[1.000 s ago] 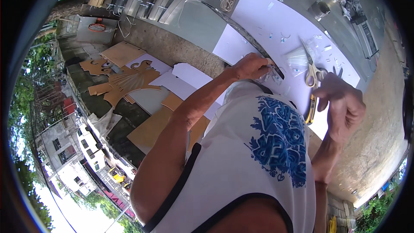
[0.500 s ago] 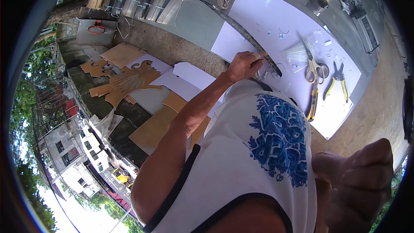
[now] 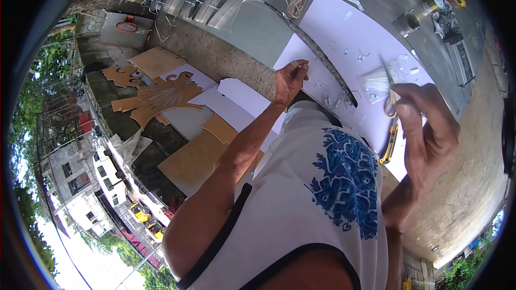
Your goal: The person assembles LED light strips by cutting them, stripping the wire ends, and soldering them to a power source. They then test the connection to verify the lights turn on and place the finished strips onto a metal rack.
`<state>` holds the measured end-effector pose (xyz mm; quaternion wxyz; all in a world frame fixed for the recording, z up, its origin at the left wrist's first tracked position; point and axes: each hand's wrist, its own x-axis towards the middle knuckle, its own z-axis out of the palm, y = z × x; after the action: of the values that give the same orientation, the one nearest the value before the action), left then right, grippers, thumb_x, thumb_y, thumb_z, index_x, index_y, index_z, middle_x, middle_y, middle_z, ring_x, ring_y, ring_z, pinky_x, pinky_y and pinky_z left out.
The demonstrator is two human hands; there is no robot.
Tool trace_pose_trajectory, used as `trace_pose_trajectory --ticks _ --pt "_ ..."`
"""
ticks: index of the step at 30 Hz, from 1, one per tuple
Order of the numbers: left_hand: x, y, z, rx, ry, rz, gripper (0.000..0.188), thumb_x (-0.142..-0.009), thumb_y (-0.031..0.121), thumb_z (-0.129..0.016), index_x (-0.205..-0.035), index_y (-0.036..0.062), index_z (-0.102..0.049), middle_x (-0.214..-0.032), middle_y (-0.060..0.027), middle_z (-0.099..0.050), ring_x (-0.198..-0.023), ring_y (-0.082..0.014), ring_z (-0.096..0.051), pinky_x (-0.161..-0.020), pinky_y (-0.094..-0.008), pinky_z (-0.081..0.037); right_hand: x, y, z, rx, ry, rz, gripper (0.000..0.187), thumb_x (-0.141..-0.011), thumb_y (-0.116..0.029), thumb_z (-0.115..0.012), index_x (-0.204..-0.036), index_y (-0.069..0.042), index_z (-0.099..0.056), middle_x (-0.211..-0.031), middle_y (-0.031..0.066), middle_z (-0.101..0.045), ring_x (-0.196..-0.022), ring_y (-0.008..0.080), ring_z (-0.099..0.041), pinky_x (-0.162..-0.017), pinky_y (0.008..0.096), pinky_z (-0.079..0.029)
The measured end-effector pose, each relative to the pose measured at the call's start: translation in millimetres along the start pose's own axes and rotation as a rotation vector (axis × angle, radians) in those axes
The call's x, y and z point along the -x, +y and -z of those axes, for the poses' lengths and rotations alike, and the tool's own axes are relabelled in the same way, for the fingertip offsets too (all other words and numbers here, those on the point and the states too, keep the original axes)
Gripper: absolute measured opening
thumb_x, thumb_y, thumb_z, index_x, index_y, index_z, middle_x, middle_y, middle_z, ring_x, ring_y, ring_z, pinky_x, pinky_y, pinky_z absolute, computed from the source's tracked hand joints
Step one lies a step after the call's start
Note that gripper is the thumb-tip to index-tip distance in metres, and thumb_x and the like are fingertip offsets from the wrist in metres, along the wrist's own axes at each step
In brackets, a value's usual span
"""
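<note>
L hand over wht sheet, fingers bunched tog.; can't tell if pinching anything. Dark curved strip lies on sheet, just R. Then yel/blk cutter, scissors partly behind R hand, fingers curled, grip unclear.

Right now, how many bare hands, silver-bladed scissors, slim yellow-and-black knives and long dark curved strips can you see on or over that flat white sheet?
Bare left hand and bare right hand: 2
Silver-bladed scissors: 1
Slim yellow-and-black knife: 1
Long dark curved strip: 1
Total: 5
</note>
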<state>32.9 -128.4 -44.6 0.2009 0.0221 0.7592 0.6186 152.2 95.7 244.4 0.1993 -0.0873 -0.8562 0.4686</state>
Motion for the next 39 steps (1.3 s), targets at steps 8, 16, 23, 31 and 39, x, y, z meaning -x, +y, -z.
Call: trace_pose_trajectory --ticks 8,16,23,31,39 --pt "-3 14 -15 -0.161 -0.185 0.003 0.026 -0.095 0.015 -0.069 -0.118 0.0040 -0.072 -0.076 -0.0036 -0.068 -0.064 -0.0078 -0.058 -0.057 -0.0237 -0.047 19 171 -94 0.320 -0.341 -0.123 0.066 -0.086 -0.025 -0.079 -0.140 -0.001 -0.050 -0.129 0.0240 -0.059 -0.120 0.0412 -0.056 -0.100 0.0493 -0.046" --pt "-11 35 -10 -0.068 -0.381 0.129 0.027 -0.095 0.013 -0.068 -0.118 -0.0010 -0.071 -0.079 -0.0066 -0.070 -0.061 -0.0094 -0.060 -0.057 -0.0248 -0.051 -8 191 -143 0.498 -0.422 -0.225 0.082 -0.078 -0.025 -0.083 -0.145 -0.007 -0.038 -0.133 0.0192 -0.055 -0.122 0.0391 -0.055 -0.096 0.0520 -0.047" --pt "-34 58 16 0.084 -0.264 0.154 0.031 -0.095 0.016 -0.068 -0.119 -0.0036 -0.068 -0.086 -0.0100 -0.072 -0.062 -0.0110 -0.062 -0.060 -0.0256 -0.052 -7 183 -125 0.637 -0.445 -0.261 0.062 -0.076 -0.020 -0.083 -0.127 -0.008 -0.050 -0.119 0.0149 -0.057 -0.117 0.0362 -0.057 -0.089 0.0511 -0.050" --pt "-123 64 42 0.297 -0.252 0.121 0.045 -0.092 0.018 -0.071 -0.127 -0.0073 -0.060 -0.101 -0.0145 -0.074 -0.076 -0.0187 -0.072 -0.070 -0.0299 -0.056 5 196 -144 0.690 -0.314 -0.354 0.044 -0.078 -0.016 -0.080 -0.114 -0.007 -0.057 -0.112 0.0144 -0.058 -0.111 0.0354 -0.060 -0.085 0.0488 -0.052" --pt "-167 73 24 0.473 -0.141 0.291 0.050 -0.089 0.023 -0.078 -0.130 0.0006 -0.059 -0.110 -0.0111 -0.072 -0.078 -0.0172 -0.069 -0.064 -0.0300 -0.051 17 194 -139 0.757 -0.184 -0.365 0.027 -0.087 -0.017 -0.071 -0.111 -0.012 -0.060 -0.106 0.0107 -0.058 -0.106 0.0311 -0.060 -0.082 0.0471 -0.052"
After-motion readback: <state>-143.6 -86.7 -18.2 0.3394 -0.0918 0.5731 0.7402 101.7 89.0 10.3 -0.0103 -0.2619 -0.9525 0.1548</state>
